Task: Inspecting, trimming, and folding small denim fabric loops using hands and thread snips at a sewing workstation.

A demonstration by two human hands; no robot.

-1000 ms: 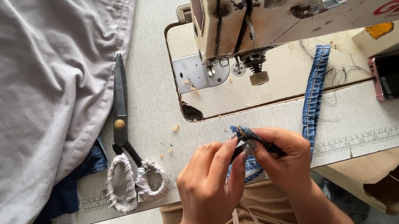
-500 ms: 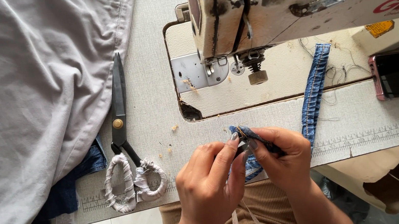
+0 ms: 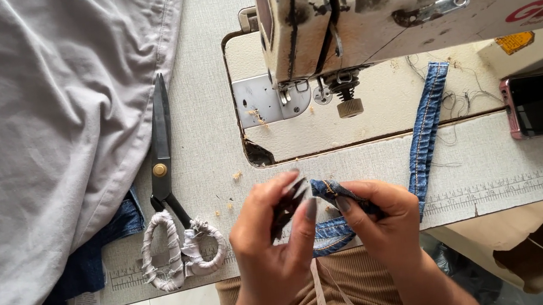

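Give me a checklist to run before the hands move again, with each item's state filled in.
1. Denim strip pinched at its near end by right hand: ok.
2. Left hand fingers on the dark piece beside the strip end: ok; what the piece is: cannot tell.
3. Scissors closed, lying apart from both hands: ok.
4. Strip trails across the machine bed, apart from the presser foot: ok.
5. Grey garment lies left of the scissors, off the strip: ok.
6. Needle threaded: cannot tell.
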